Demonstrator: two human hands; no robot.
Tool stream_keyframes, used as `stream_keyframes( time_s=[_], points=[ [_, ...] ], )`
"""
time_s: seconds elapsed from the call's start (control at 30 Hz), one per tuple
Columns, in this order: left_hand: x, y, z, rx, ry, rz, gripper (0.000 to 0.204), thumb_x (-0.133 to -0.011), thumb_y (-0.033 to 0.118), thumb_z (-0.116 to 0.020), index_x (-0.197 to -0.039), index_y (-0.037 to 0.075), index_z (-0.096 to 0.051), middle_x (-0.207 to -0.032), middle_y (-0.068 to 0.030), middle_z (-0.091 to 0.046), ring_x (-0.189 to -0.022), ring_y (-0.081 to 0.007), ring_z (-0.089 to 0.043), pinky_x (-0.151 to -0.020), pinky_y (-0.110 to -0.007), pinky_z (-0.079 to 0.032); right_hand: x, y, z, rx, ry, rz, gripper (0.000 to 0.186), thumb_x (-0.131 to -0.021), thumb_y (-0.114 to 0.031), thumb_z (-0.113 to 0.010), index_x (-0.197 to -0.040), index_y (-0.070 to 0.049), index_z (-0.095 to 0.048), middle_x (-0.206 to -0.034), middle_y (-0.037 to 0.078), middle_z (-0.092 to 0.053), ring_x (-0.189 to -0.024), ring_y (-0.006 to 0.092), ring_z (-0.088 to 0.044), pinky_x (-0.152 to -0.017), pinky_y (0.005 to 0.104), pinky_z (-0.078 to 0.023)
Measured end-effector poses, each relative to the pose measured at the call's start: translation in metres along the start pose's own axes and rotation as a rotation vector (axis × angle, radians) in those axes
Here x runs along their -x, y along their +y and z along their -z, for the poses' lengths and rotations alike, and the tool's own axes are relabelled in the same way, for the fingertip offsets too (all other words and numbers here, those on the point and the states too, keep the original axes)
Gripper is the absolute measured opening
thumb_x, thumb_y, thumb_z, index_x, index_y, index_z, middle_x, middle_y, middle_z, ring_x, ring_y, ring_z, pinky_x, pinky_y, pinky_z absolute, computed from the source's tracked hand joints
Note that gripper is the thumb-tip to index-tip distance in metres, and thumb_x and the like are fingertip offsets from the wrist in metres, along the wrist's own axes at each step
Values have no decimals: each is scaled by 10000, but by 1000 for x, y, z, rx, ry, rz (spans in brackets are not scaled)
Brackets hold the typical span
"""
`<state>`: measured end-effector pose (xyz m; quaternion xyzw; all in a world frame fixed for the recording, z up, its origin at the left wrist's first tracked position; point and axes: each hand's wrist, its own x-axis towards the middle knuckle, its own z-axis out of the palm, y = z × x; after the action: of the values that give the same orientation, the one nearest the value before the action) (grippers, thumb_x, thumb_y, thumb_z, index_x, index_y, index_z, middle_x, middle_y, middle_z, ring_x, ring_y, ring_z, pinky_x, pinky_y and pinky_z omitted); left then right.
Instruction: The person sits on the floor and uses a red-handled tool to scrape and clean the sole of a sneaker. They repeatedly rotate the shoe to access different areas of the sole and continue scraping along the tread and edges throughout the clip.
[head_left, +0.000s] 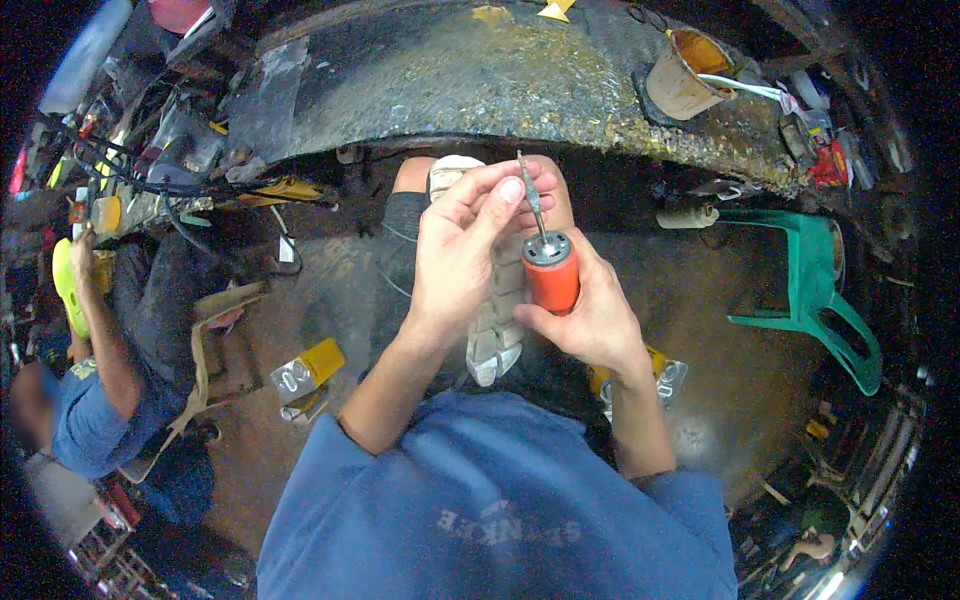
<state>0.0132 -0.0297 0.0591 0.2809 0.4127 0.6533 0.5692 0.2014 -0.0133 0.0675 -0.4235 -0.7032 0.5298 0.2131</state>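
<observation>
The right hand is closed around an orange-red rotary tool, thumb along its near side and fingers behind it. The tool's body is a smooth, rounded cylinder, capped by a black, slotted end. It stands nearly upright above the lap, in front of the person's chest. From the cap rises a slender grey metal bit, wider partway up and narrowing to a point. The left hand is partly curled, thumb and bent fingers at the bit's upper part; whether they pinch it cannot be told.

Behind the hands lies a pale sole with blocky, grooved segments. The person's blue fabric T-shirt carries faded, pale lettering across its lower part in view.

Beyond the knees, the worktop has a curved front edge and a rough dark surface crusted with yellowish residue. A stained, tapered bucket stands on it. To the right is a green moulded-plastic chair; at the left, a co-worker's hand is at a lime-green shoe-shaped piece.
</observation>
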Motion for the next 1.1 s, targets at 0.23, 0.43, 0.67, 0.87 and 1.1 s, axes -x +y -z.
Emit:
stream_keyframes(
  time_s=[0.23, 0.43, 0.67, 0.87, 1.1],
  points=[
    [7, -7, 7, 404, -58, 87, 290, -1181, 191, -633, -1366, -21, -703, -1338, -177, -765, -1158, -275, -780, -1017, -428, -648, -1, -10, -9, -16, 53, -36, 570, -845, -161, -903, -1319, -16, -621, -1146, 255, -793, -1116, 448, -801, -966, 507, -619],
    [2, 2, 17, 504, -51, 96, 245, -1173, 208, -642, -1325, 28, -710, -1218, -117, -755, -979, -222, -724, -931, -424, -614, 2, -19, -25, 64, 70, -27, 523, -910, -162, -853, -1325, -2, -578, -1084, 317, -770, -1061, 553, -763, -883, 600, -616],
    [4, 2, 27, 671, -75, 160, 239, -1186, 252, -619, -1299, 54, -691, -1187, -63, -725, -889, -192, -640, -841, -387, -551, 14, -31, -58, 122, 234, -94, 459, -903, -93, -856, -1262, -1, -585, -1031, 308, -751, -1004, 550, -750, -846, 570, -601],
    [6, 7, 2, 648, -21, 113, 386, -1221, 365, -522, -1367, 31, -648, -1368, -135, -715, -1107, -250, -705, -997, -410, -585, 11, -37, -52, 183, 284, -22, 453, -887, -75, -861, -1238, -9, -583, -1028, 298, -742, -986, 551, -742, -836, 579, -594],
    [20, 3, 10, 540, -105, 39, 396, -1234, 355, -487, -1384, 20, -638, -1306, -143, -721, -1253, -257, -696, -1102, -398, -573, 6, -38, -52, 116, 278, -11, 450, -870, -59, -866, -1215, -12, -582, -1051, 293, -739, -982, 551, -740, -836, 575, -593]
  ],
)
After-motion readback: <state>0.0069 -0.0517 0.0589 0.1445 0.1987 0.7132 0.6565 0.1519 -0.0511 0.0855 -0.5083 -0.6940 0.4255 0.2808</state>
